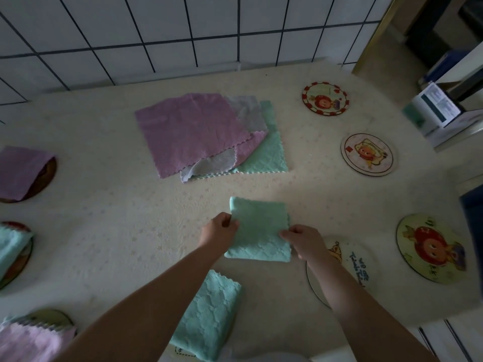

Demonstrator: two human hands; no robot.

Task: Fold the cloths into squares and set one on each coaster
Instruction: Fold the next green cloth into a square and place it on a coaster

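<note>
A mint-green cloth (260, 231), folded into a rough square, lies on the cream tabletop (104, 231) near the front edge, held at both sides. The left hand (219, 229) pinches its left edge with fingers curled shut on the fabric; the right hand (300, 239) pinches the right edge the same way. Just right of it, partly under the right forearm, sits a bare white coaster (350, 262) with a crown drawing. Another folded mint cloth (209, 314) lies nearer the person (a coaster barely peeks from under it). Beyond, a stack of unfolded cloths (203, 131) shows purple on top, grey and mint below. Three bare cartoon coasters (368, 154) line the right side. At the left, folded purple (21, 171), mint (11, 246) and pink (34, 340) cloths rest on coasters.
</note>
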